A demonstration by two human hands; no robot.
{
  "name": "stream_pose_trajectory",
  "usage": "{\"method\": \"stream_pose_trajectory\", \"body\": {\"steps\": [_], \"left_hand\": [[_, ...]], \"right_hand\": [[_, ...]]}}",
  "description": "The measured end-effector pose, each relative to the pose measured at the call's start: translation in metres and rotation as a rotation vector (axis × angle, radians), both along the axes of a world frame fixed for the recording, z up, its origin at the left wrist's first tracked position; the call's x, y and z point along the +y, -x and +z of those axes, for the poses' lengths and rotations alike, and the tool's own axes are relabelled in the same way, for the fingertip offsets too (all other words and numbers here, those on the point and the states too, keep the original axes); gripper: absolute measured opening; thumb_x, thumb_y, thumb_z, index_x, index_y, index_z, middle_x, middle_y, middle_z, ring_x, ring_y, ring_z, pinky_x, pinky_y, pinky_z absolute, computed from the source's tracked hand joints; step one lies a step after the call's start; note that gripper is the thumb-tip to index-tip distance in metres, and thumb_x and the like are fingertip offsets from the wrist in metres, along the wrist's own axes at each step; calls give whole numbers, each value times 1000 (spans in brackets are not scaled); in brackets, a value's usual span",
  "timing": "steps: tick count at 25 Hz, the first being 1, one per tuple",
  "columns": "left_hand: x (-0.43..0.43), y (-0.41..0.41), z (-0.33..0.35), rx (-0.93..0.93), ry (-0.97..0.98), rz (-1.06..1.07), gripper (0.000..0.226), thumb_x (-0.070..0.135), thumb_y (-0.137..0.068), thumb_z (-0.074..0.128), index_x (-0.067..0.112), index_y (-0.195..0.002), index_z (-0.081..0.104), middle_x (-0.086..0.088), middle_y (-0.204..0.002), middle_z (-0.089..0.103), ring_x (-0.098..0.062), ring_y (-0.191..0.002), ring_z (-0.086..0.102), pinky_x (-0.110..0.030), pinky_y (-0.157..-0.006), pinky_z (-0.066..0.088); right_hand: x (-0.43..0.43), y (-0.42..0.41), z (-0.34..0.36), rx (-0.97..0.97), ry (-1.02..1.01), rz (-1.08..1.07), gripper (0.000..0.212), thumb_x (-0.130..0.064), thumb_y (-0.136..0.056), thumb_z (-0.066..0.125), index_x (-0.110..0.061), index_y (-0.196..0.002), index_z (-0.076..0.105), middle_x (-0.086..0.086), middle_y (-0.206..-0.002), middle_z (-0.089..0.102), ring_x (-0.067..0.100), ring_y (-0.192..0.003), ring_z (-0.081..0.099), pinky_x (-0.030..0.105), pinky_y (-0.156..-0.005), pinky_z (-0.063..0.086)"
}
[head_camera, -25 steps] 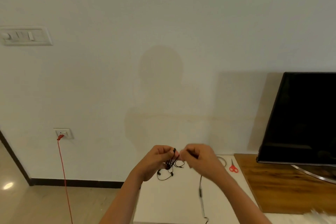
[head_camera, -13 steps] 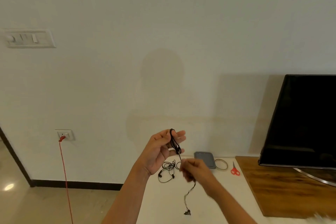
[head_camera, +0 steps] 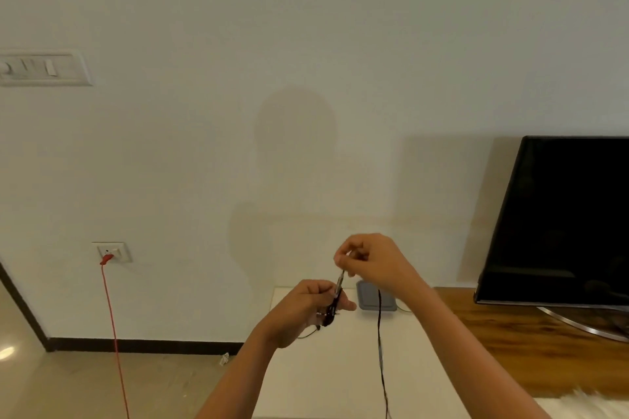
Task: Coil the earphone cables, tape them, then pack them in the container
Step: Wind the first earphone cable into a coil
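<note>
The black earphone cable (head_camera: 331, 313) is held above the white table (head_camera: 340, 381), with one loose strand hanging to the lower edge of the view. A grey container (head_camera: 369, 299) is set at the table's far side, near the wall (head_camera: 306, 44). To the right a television (head_camera: 561, 221) is seen on a wooden top (head_camera: 510, 347); to the left a red cord (head_camera: 112, 333) is plugged into a socket (head_camera: 117, 250). A bunch of cable is gripped in the curled left hand (head_camera: 304, 311), and a taut stretch is pinched by the right hand (head_camera: 372, 262) just above.

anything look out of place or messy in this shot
Nothing spilled or damaged. A small whitish scrap lies on the floor by the dark skirting, left of the white table. The earphone cable trails loose below the right hand, only because it is not fully coiled yet.
</note>
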State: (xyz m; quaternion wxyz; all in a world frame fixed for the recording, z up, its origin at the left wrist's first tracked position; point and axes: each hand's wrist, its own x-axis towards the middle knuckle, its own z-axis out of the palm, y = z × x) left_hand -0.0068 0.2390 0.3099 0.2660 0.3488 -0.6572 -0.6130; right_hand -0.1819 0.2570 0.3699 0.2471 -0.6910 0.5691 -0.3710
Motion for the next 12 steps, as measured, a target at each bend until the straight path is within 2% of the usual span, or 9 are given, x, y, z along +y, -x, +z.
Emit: {"method": "stream_pose_trajectory", "body": {"steps": [3, 6, 9, 12], "left_hand": [[6, 1, 4, 249, -190, 13, 27, 8, -101, 38, 3, -93, 63, -21, -103, 72, -30, -106, 67, -54, -92, 49], [6, 0, 8, 485, -291, 2, 28, 9, -99, 38, 0, -88, 62, -29, -104, 68, -41, -110, 63, -64, -93, 46], [5, 1, 13, 641, -334, 29, 26, 13, -93, 44, 1, -83, 65, -30, -109, 67, -43, -111, 62, -65, -88, 48], [2, 0, 15, 757, -349, 81, 28, 15, -91, 44, 5, -79, 68, -28, -113, 66, -44, -112, 61, -63, -87, 50]], "right_hand": [[-20, 15, -9, -247, -69, -5, 9, -21, -83, 70, -12, -81, 71, 6, -64, 67, 16, -59, 55, 21, -53, 42], [-20, 11, -51, -518, -207, 8, 17, -13, -90, 61, -16, -74, 67, -1, -57, 57, 13, -52, 42, 20, -49, 35], [-2, -8, -92, -726, -285, 50, 29, -12, -95, 52, -17, -72, 69, 2, -58, 53, 13, -50, 38, 25, -52, 32], [17, -19, -110, -738, -309, 60, 33, -23, -98, 49, -10, -75, 68, 1, -56, 50, 10, -46, 36, 21, -50, 29]]}}
